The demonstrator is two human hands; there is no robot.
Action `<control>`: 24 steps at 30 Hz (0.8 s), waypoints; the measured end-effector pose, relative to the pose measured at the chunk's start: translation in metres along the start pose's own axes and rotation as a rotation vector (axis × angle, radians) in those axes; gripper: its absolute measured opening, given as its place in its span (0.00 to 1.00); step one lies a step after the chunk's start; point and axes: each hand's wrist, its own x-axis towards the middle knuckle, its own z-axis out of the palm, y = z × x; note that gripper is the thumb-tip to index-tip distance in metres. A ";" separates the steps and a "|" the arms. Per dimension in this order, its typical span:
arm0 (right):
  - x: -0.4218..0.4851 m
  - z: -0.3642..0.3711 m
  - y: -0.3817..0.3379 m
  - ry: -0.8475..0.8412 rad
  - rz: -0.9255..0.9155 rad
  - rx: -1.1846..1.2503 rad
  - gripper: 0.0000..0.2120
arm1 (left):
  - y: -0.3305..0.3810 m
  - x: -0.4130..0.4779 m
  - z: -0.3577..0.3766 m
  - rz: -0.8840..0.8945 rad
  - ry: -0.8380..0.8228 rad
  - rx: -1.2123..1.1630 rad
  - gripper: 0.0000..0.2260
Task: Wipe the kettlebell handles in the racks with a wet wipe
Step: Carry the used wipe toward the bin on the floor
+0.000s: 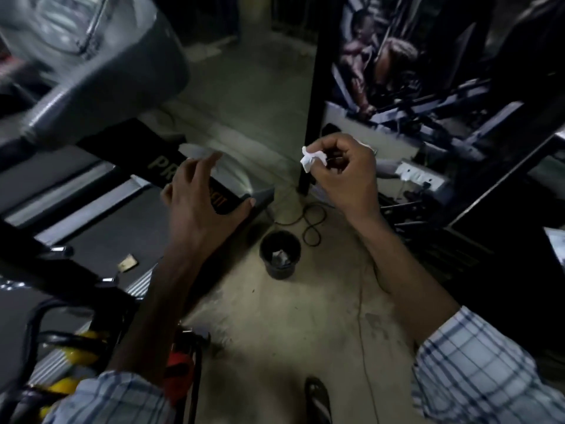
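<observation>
— Fingers?
— Right hand (345,172) pinches a crumpled wet wipe (310,159); left hand (198,191) spread, empty. Kettlebells (76,347) lower left, well apart.
— Risk?
— Wipe probably spent; dropped short of the bin (279,255), it litters the floor.

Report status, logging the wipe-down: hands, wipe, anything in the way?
Right hand pinching crumpled wipe. Left hand open, empty. Both over the bin, off the kettlebells at lower left. Nothing blocking.
</observation>
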 end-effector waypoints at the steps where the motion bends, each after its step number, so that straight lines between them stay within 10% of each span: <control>1: 0.007 -0.010 -0.002 0.015 -0.015 -0.016 0.04 | 0.009 0.008 0.001 0.021 -0.008 0.002 0.37; 12: 0.057 -0.074 0.063 0.027 0.012 -0.075 0.04 | 0.054 0.067 0.078 0.116 -0.087 0.027 0.40; 24: 0.064 -0.027 0.239 0.063 0.354 -0.047 0.05 | -0.047 0.091 0.252 -0.047 -0.348 0.075 0.39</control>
